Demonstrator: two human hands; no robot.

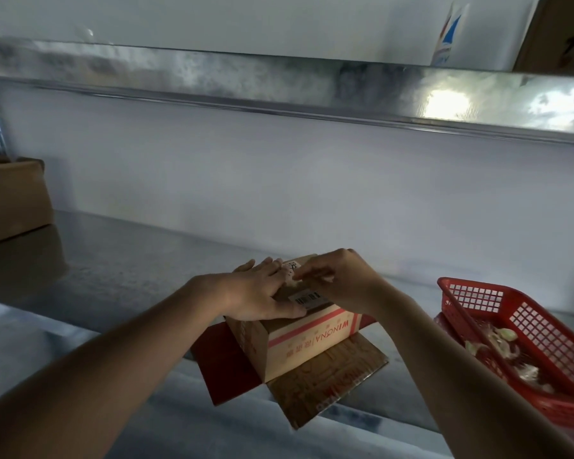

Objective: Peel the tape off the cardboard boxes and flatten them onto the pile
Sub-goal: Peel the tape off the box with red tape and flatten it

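on a steel counter point(120, 279), a small cardboard box point(299, 342) stands on its splayed bottom flaps, directly under both hands. left hand point(256, 293) lies flat with straight fingers pressing the box top, while right hand point(338, 279) curls its fingertips to pinch a crumpled strip of tape point(292, 276) at the top seam. box is tan with pink stripes, red lettering and a barcode label point(307, 298); a red basket point(524, 342) holding tape scraps sits to the right.

Dim, bluish indoor light. A bright glare patch shines on the metal shelf point(444, 104) at far right. The near forearms lie in shadow. Edges are soft, and straight lines bow from wide-angle distortion.
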